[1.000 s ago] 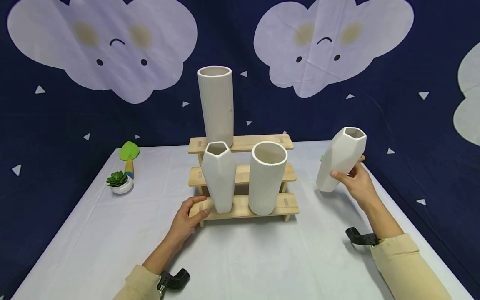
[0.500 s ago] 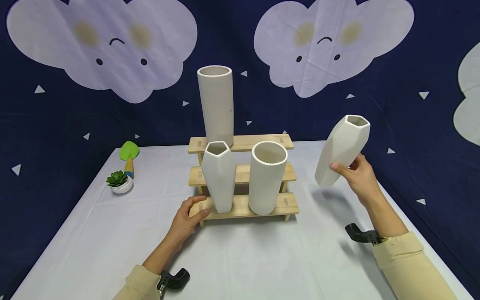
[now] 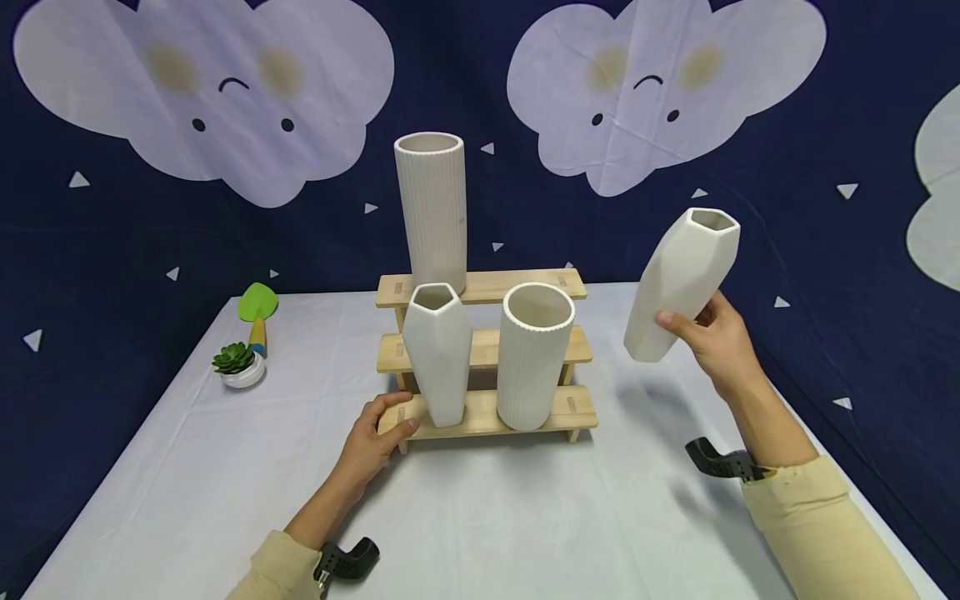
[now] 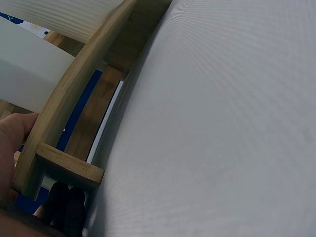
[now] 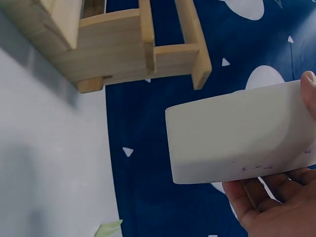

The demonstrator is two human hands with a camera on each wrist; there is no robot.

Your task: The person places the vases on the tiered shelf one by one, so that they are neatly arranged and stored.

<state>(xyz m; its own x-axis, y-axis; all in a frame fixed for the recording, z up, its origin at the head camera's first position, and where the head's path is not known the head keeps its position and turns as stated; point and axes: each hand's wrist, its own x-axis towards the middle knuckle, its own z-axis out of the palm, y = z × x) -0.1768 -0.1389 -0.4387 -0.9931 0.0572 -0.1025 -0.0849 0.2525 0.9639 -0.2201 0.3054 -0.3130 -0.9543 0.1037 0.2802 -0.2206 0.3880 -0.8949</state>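
- Above the right side of the white-clothed table (image 3: pixel 480 517), my right hand (image 3: pixel 712 337) has its grip clasped round a tilted white faceted ceramic vase (image 3: pixel 681 283), clear of the table.
- My left hand (image 3: pixel 372 437) grips the bottom step's left end of the three-tier wooden stand (image 3: pixel 525 287).
- On the stand I see another faceted vase (image 3: pixel 438 354) and two ribbed cylinder vases (image 3: pixel 534 354).

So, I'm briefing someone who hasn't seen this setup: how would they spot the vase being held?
Start at the wooden stepped rack on the white table and look to its right. There the right hand grips a white faceted vase, tilted in the air. Its twin stands upright on the rack's lowest step; the others are ribbed cylinders.
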